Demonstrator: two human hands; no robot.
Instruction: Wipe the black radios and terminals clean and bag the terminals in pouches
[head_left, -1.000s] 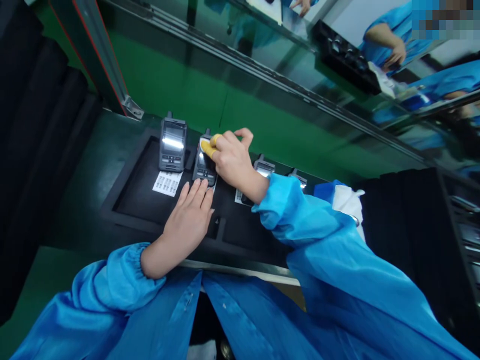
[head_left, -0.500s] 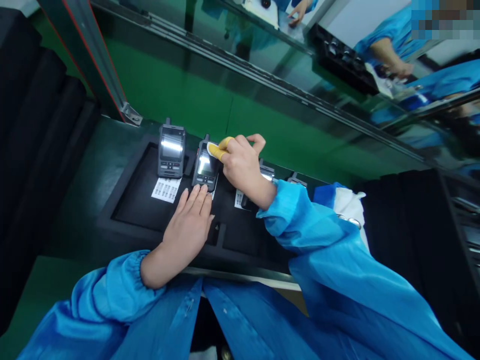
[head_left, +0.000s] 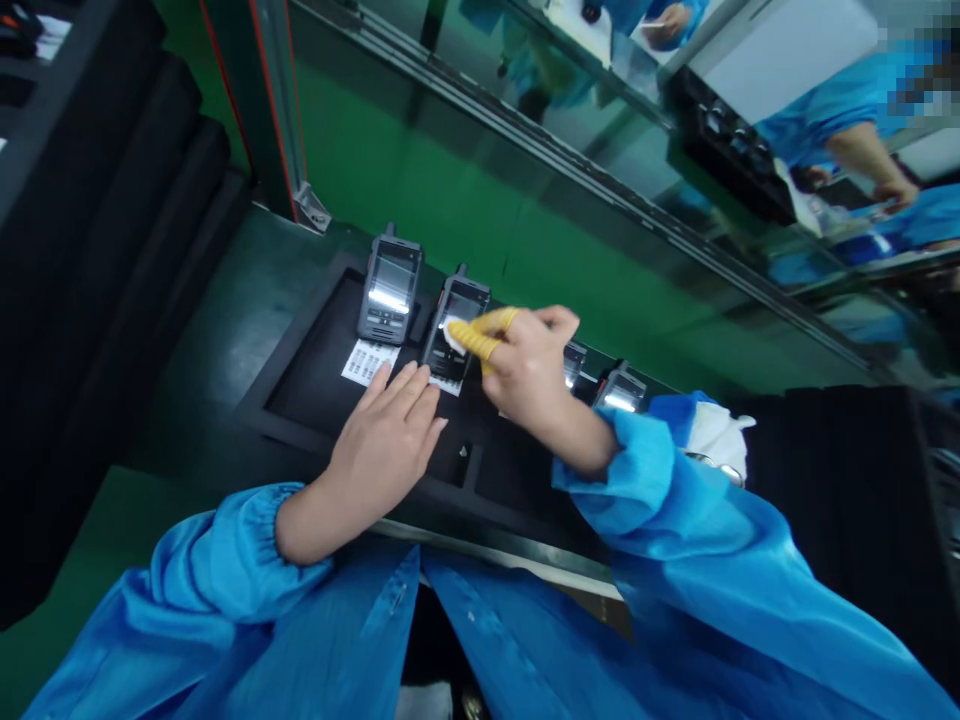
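In the head view, the right hand (head_left: 532,375) is closed on a white wipe (head_left: 454,335), pinching it between yellow finger cots (head_left: 480,333) and pressing it against the screen of the second radio (head_left: 456,325). Half a second ago, the wipe sat at that radio's upper corner; now it has shifted onto the middle of the screen, so the wiped glass is what has changed. The radio stands upright on the black foam tray (head_left: 255,420), in the same place in the row. The left hand (head_left: 382,455) remains open and flat on the tray, gripping nothing, with its fingertips just short of the radio's lower end and near a label sheet (head_left: 370,362). The first radio (head_left: 390,290) stands apart to the left, untouched, and two more radios (head_left: 621,390) stand to the right, just past the right hand. The whole scene sits further right in the frame because the head has turned. The tray rests on a green counter (head_left: 247,300).
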